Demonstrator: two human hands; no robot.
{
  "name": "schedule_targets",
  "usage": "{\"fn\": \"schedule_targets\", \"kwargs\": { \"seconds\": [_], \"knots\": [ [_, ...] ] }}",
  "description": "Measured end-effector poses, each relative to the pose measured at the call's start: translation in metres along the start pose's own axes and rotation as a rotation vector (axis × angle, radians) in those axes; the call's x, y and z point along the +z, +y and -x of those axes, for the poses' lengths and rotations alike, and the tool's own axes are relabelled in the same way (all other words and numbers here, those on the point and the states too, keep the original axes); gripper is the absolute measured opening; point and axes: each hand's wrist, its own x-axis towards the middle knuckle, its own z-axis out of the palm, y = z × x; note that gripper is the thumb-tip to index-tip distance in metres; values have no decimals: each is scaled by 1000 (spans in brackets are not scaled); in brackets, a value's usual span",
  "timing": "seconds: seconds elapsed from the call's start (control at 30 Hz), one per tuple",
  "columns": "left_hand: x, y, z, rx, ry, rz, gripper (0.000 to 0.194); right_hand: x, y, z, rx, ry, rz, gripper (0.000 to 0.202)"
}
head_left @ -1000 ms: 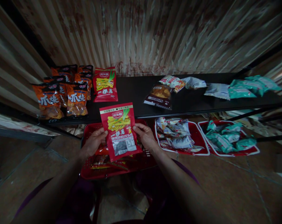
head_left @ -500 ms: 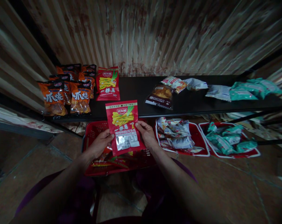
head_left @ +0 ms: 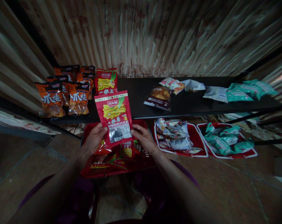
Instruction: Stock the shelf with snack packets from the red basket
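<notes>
A red snack packet (head_left: 114, 115) with yellow sticks printed on it hangs upright between my two hands, above the front edge of the black shelf. My left hand (head_left: 95, 137) pinches its lower left edge, and my right hand (head_left: 142, 136) pinches its lower right edge. Behind it, a matching red packet (head_left: 106, 80) stands on the shelf, its lower part hidden. Below my hands, a large red basket (head_left: 89, 174) contains several colourful packets, among them another red one (head_left: 125, 151).
Several orange-black packets (head_left: 78, 98) stand at the shelf's left. A brown packet (head_left: 158, 97), white packets (head_left: 215, 94) and green packets (head_left: 242, 90) lie on the black shelf (head_left: 131, 99). Two smaller baskets (head_left: 202, 146) (head_left: 254, 153) stand lower right, holding packets.
The held packet has moved up and to the left with both hands, now covering the bottom of the standing red packet. More of the large basket's contents shows beneath it.
</notes>
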Motion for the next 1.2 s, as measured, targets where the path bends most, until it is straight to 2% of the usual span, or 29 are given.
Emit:
{"fn": "schedule_targets", "kwargs": {
  "seconds": [0.4,0.6,0.8,1.0,1.2],
  "knots": [
    [7,1,-1,35,-37,25,40,1,0,0,-80,106,52,27],
    [9,1,-1,37,-54,37,41,0,3,-4,-166,171,138,24],
    [14,4,3,49,-69,25,42,-1,5,-3,-319,188,369,29],
    [21,2,10,96,-45,-110,33,4,-1,5,-570,316,813,22],
    [30,4,18,218,-26,-233,32,11,-6,11,-678,244,857,26]
  ]
}}
